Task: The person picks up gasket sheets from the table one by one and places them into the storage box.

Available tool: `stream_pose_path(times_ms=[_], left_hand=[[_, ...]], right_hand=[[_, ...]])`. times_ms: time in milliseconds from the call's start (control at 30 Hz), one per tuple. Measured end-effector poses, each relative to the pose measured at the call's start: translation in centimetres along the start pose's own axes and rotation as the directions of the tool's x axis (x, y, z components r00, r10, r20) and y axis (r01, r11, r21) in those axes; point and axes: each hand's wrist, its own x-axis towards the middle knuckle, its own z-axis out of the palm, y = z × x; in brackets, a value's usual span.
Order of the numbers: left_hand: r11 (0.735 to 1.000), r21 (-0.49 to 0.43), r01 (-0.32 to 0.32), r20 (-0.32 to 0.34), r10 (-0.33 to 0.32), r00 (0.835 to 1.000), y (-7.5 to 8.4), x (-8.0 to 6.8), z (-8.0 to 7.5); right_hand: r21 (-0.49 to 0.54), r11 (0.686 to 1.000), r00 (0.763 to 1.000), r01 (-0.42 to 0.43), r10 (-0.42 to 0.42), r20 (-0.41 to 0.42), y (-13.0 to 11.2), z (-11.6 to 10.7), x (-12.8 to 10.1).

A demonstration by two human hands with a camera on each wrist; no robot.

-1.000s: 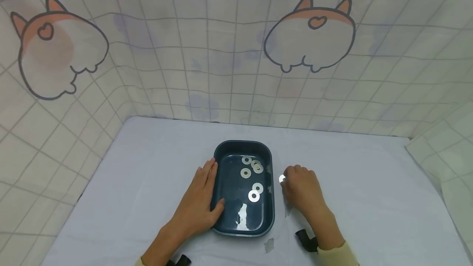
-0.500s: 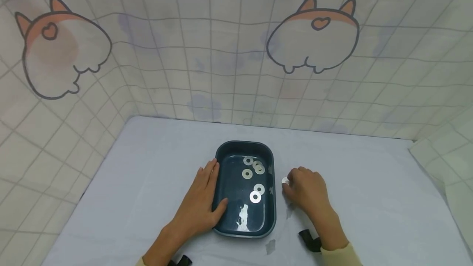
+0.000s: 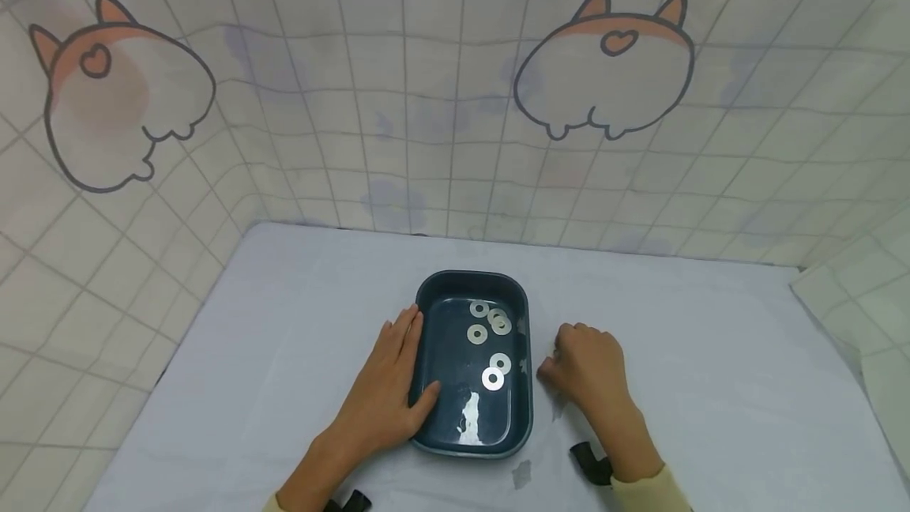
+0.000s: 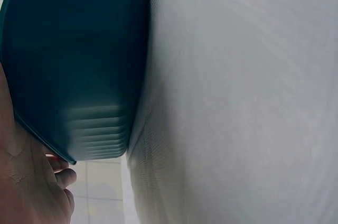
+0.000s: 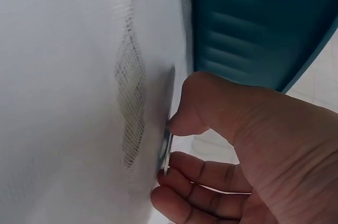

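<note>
Pinching a washer (image 5: 166, 152) now hidden from the head view, the right hand (image 3: 586, 366) has curled beside the tray (image 3: 522, 417) — lift looks begun; left hand (image 3: 387, 393) still rests flat-fingered on its rim.

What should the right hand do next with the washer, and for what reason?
Probably lift it and carry it over the tray. The right hand pinches a washer on edge against the cloth just beside the tray, where five washers already lie.

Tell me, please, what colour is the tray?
The tray is dark teal, clearest in the head view.
</note>
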Motion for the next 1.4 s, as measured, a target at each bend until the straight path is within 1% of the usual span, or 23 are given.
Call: stream_pose_path(times_ms=[167, 333, 533, 867, 1233, 1333, 1400], left_hand=[[1.0, -0.002, 0.004, 0.01, -0.004, 1.0, 0.1, 0.1, 0.1], [1.0, -0.007, -0.008, -0.002, 0.008, 1.0, 0.0, 0.2, 0.1], [1.0, -0.008, 0.021, -0.013, -0.021, 1.0, -0.2, -0.1, -0.1], [1.0, -0.02, 0.013, 0.004, -0.013, 1.0, 0.1, 0.1, 0.1], [1.0, -0.022, 0.007, 0.012, -0.007, 1.0, 0.2, 0.0, 0.0], [1.0, -0.014, 0.014, 0.016, -0.014, 1.0, 0.2, 0.0, 0.0], [1.0, -0.007, 0.017, 0.017, -0.017, 1.0, 0.2, 0.1, 0.0]], right_hand=[[0.005, 0.999, 0.999, -0.037, 0.037, -0.013, -0.1, 0.4, 0.0], [0.005, 0.997, 0.996, -0.081, 0.081, -0.023, -0.3, 0.8, 0.1], [0.03, 0.999, 0.999, -0.034, 0.034, -0.018, -0.5, 0.6, 0.4], [0.057, 0.998, 1.0, -0.011, 0.01, 0.003, 0.4, 0.2, 0.2], [0.067, 0.998, 1.0, -0.003, 0.002, 0.005, 0.5, 0.0, -0.1], [0.074, 0.997, 1.0, 0.019, -0.019, -0.006, 0.6, -0.1, 0.0], [0.074, 0.996, 0.999, 0.048, -0.047, -0.012, 0.8, 0.0, 0.0]])
